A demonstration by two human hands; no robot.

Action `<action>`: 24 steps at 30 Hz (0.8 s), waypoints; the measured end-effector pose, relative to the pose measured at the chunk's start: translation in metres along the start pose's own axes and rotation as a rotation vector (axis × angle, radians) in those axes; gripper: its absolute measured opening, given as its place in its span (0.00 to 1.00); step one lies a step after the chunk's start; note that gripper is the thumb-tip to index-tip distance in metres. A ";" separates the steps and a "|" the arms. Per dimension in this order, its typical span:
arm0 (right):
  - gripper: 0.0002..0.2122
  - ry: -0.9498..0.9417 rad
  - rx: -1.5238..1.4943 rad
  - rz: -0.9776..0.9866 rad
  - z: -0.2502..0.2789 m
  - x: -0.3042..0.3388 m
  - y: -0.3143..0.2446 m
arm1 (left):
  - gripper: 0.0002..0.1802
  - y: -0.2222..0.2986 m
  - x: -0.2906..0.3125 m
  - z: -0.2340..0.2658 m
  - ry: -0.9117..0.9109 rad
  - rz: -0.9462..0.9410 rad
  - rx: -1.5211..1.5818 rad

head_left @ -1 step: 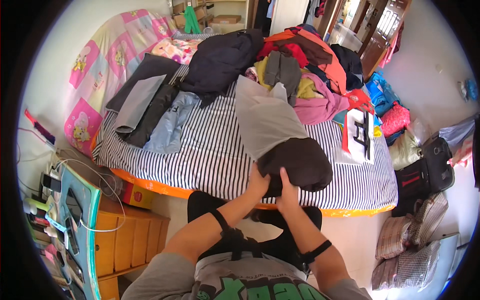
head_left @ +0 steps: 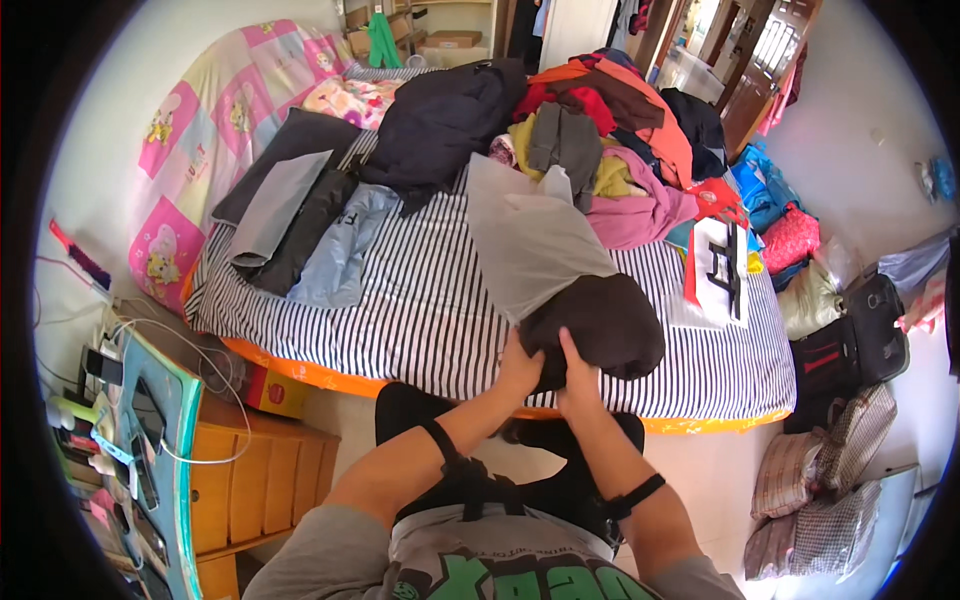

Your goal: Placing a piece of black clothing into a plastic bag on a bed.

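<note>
A dark brown folded garment (head_left: 605, 320) lies at the bed's near edge, with its far end inside or under a translucent white plastic bag (head_left: 525, 235). My left hand (head_left: 520, 365) grips the garment's near left corner. Close beside it, my right hand (head_left: 577, 378) holds the same near side, thumb on top; the other fingers are partly hidden beneath the cloth. The bag stretches away from me towards a heap of clothes, where a grey garment (head_left: 562, 145) and a pink one (head_left: 640, 205) lie next to its far end.
The striped bed sheet (head_left: 400, 330) spreads under everything. To the left lie packed flat bags (head_left: 275, 215) and a dark jacket (head_left: 445, 125). A white package with a black handle (head_left: 718, 270) sits at right. A desk (head_left: 175, 420) stands near left; checked bags (head_left: 830, 480) are on the floor at right.
The garment's near left part and my hands have shifted very slightly. Both hands keep their hold, and the rest looks the same.
</note>
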State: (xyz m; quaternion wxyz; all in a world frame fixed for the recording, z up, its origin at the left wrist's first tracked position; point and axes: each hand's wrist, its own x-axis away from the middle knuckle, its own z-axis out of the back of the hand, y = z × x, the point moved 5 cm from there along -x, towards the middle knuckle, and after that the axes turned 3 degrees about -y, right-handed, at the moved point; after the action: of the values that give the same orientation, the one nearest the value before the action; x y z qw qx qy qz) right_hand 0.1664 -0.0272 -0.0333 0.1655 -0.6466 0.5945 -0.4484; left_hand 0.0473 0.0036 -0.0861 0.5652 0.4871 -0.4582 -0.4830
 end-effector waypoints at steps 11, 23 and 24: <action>0.26 0.086 -0.201 -0.008 0.081 -0.054 0.020 | 0.39 0.018 -0.007 0.014 -0.435 0.525 0.176; 0.12 0.059 -0.313 -0.093 0.064 -0.062 0.008 | 0.21 -0.013 -0.040 0.007 -0.230 -0.189 -0.142; 0.12 0.044 -0.302 -0.117 0.064 -0.061 0.011 | 0.21 -0.009 -0.038 0.007 -0.249 -0.212 -0.157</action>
State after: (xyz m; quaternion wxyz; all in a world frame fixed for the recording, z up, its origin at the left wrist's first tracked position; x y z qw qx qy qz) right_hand 0.2158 0.0058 -0.1000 0.0267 -0.6878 0.6199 -0.3768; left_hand 0.0347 0.0401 -0.0957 0.4864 0.4235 -0.4314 -0.6308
